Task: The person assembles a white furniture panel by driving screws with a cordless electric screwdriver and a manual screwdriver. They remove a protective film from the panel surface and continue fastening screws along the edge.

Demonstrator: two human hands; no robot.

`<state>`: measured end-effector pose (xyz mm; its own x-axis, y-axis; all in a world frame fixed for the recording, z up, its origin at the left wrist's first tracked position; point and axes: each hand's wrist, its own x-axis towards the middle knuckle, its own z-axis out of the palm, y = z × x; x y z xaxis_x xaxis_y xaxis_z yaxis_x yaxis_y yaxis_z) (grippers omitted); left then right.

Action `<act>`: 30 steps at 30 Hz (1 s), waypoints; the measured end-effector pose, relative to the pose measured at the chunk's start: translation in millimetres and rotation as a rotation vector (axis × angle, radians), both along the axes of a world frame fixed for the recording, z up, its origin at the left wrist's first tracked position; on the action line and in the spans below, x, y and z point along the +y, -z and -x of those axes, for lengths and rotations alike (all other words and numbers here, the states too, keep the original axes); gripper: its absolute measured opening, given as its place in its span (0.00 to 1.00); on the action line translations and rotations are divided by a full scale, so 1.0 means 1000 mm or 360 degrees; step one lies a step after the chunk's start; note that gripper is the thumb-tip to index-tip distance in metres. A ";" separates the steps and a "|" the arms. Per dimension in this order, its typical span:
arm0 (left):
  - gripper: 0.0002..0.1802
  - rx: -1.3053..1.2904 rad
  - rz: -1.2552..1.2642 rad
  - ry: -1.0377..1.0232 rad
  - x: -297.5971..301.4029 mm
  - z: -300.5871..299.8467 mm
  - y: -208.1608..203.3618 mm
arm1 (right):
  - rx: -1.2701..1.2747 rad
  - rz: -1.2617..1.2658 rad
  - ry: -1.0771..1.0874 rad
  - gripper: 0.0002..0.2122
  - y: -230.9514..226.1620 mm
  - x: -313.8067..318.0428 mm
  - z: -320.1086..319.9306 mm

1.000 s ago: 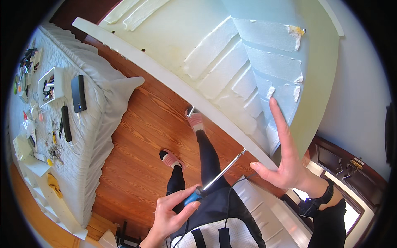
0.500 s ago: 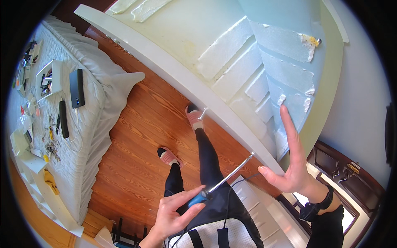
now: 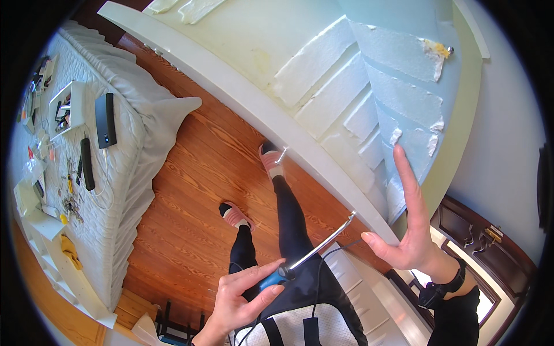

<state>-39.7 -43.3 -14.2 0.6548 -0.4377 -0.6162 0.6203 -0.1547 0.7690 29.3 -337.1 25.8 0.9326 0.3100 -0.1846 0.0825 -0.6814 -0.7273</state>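
The bed (image 3: 124, 144) carries a black flat device (image 3: 105, 120), a white tray (image 3: 64, 107) and small tools (image 3: 72, 199).

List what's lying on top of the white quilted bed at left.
On the bed: a black rectangular device, a slim black bar, a white tray of small items, keys and small clutter. Anything beneath these items is hidden.

screwdriver handle (image 3: 271, 281) blue | floor (image 3: 190, 196) orange-brown wood grain | shoes (image 3: 270, 158) pink
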 end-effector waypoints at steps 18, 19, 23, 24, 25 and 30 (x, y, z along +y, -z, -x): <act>0.22 -0.0468 -0.0204 0.0036 -0.002 0.002 -0.007 | -0.0018 -0.0061 0.0049 0.43 -0.001 0.003 0.000; 0.22 -0.0479 -0.0210 0.0023 -0.003 0.003 -0.005 | -0.0021 -0.0066 0.0052 0.43 0.000 0.003 -0.001; 0.22 -0.0506 -0.0214 0.0003 -0.007 0.004 0.001 | -0.0008 -0.0047 0.0038 0.43 0.000 0.002 -0.001; 0.22 -0.0507 -0.0219 0.0008 -0.008 0.003 0.002 | -0.0004 -0.0040 0.0035 0.43 0.000 0.001 -0.001; 0.22 -0.0529 -0.0226 0.0014 -0.008 0.002 0.001 | -0.0002 -0.0031 0.0036 0.43 -0.001 0.001 0.000; 0.23 -0.0669 -0.0406 0.0210 -0.002 -0.009 -0.007 | -0.0007 0.0017 0.0021 0.43 -0.002 0.001 0.000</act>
<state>-30.5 -44.9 -7.4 0.8183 -0.4034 -0.4095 0.2278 -0.4265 0.8753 28.9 -335.8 27.7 0.9374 0.2958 -0.1838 0.0768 -0.6903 -0.7194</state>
